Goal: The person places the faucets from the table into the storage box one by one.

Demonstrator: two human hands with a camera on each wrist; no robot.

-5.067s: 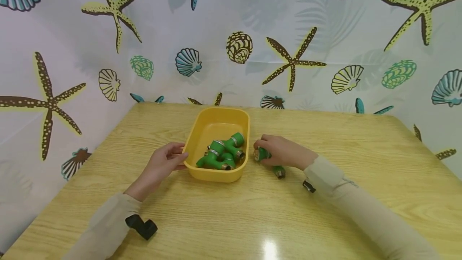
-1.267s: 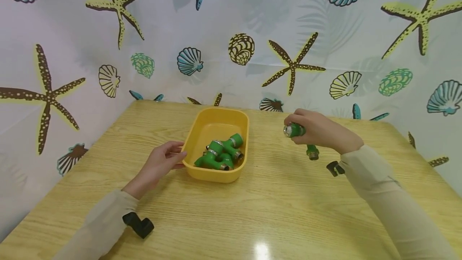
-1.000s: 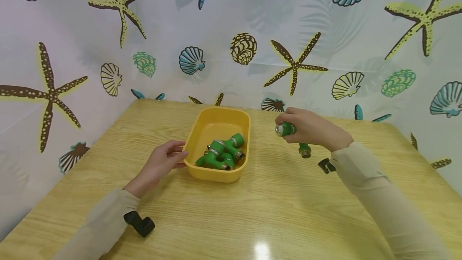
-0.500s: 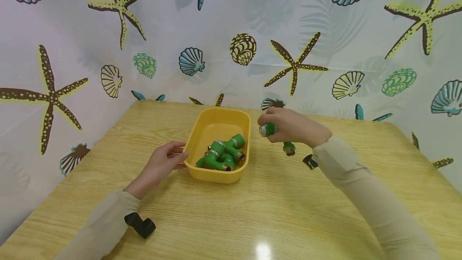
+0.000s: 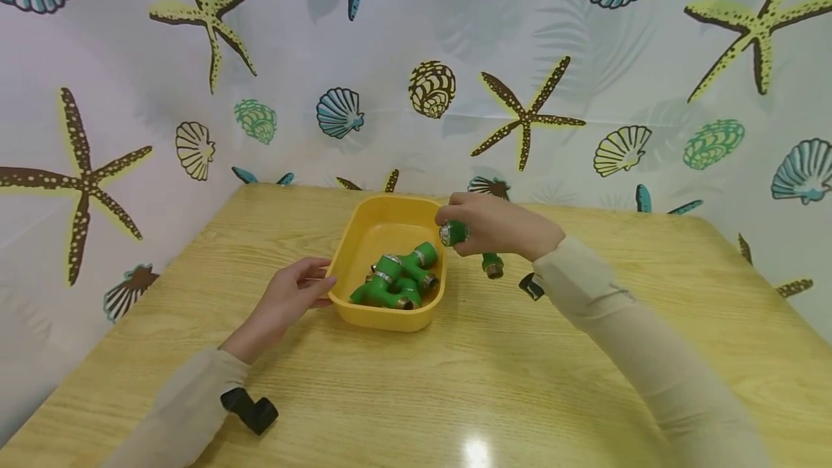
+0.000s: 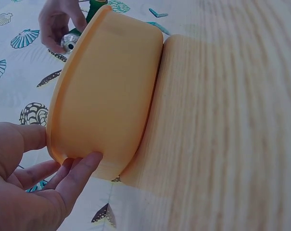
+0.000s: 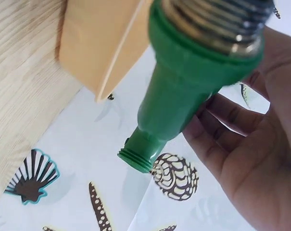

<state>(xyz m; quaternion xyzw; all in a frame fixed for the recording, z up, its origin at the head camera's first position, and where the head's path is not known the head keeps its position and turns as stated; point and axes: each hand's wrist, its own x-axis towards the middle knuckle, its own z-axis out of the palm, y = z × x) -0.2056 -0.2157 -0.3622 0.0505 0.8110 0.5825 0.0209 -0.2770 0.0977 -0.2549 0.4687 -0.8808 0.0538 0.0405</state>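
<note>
My right hand grips a green branched pipe fitting with metal threaded ends, above the table at the right rim of a yellow plastic tub. In the right wrist view, a thick metal thread tops the green fitting, and a narrower green threaded end points down. My left hand holds the tub's left side, thumb at the rim. The left wrist view shows those fingertips against the tub's outer wall. Several similar green fittings lie piled in the tub's near half.
The tub stands on a wooden table. A white cloth printed with starfish and shells hangs behind the table and along its sides. Black bands sit at both sleeves' wrists.
The right hand has lifted the green pipe fitting off the table, held it farther right, then brought it left to the tub's right rim. The left hand has stayed on the tub.
</note>
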